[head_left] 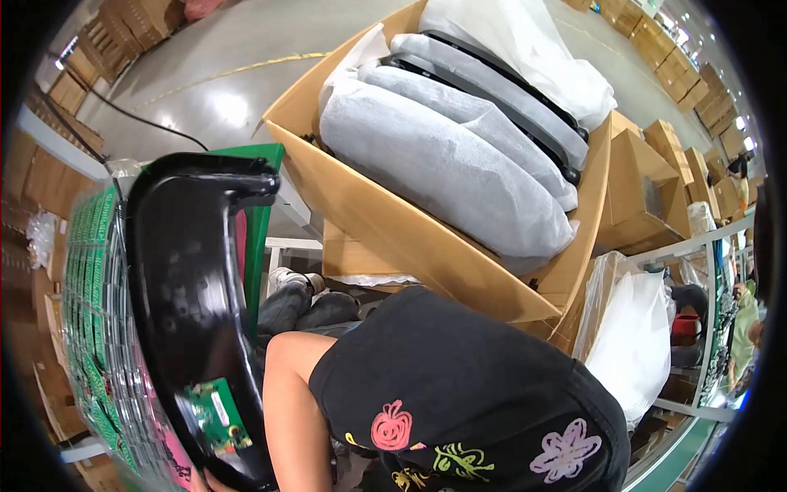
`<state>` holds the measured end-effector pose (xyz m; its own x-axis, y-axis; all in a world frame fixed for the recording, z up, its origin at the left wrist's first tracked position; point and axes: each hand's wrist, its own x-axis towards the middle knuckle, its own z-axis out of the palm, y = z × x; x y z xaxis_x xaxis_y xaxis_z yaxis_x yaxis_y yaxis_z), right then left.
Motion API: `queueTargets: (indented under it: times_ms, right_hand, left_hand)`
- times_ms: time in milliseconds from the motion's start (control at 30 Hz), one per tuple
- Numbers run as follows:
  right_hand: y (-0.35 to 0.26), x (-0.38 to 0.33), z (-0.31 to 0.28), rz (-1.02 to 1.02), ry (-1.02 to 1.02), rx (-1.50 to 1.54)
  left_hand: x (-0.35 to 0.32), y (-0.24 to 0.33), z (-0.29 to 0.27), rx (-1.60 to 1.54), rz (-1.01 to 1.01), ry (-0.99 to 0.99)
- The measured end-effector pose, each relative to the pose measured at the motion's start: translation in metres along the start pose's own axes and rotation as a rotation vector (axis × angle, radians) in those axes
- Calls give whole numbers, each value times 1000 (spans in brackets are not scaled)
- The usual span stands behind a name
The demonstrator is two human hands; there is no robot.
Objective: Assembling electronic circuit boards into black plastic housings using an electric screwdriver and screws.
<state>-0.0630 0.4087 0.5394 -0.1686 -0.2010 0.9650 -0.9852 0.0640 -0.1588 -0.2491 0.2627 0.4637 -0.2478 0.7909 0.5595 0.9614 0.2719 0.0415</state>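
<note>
A long, curved, glossy black plastic shell (184, 271) extends down the left side, with a hooked upper end. Near its lower end lies a small green circuit board (220, 416) with a white label. At the bottom edge, a few fingers of my left hand (211, 484) are closed on the shell's rim; the rest of that hand is cut off. A bare arm (293, 418) from a black short sleeve crosses beside the shell. My right hand is outside the picture.
An open cardboard box (426, 258) holds several black parts in whitish foam sleeves (443, 156). Green boards in clear racks (94, 303) stand at far left. A white bag (631, 344) is right of the box. Cartons (648, 197) stand behind it, and shoes (295, 280) show below.
</note>
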Motion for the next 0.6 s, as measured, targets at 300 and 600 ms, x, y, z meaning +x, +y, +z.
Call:
queueTargets:
  times_ms: [300,600]
  right_hand:
    - [13,-11,-9,-80,-35,-25]
    - [19,-10,-15,-136,-114,-78]
  left_hand:
    - [62,124,6,262,-391,429]
    - [126,195,-22,98,-432,373]
